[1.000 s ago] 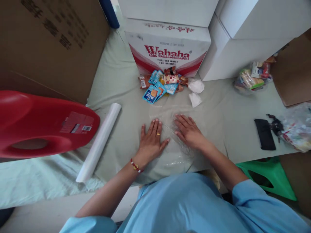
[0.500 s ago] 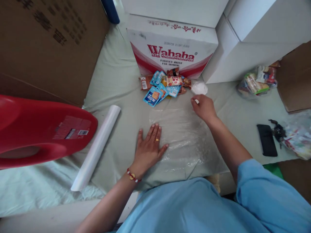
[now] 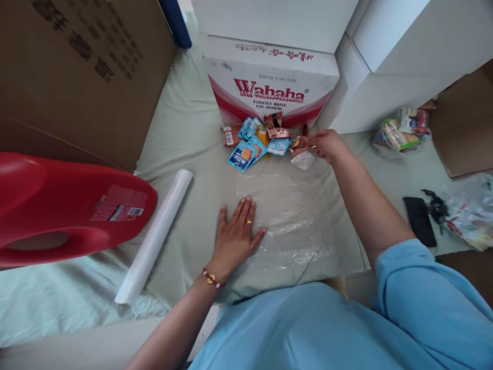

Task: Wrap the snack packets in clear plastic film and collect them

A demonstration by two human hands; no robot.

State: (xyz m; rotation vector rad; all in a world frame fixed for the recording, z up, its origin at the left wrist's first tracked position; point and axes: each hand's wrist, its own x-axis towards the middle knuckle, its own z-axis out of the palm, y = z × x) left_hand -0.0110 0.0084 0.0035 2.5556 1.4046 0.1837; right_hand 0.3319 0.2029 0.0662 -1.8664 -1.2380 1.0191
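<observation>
The left hand is lying flat, fingers spread and released, pressing the near left edge of a clear plastic sheet that is spreading over the pale green cloth. The right hand is reaching to the snack packets piled just in front of the Wahaha carton, its fingers pinching what looks like a small brown packet, with a white packet lying just below it. A white film roll is lying to the left, beside a red plastic stool.
</observation>
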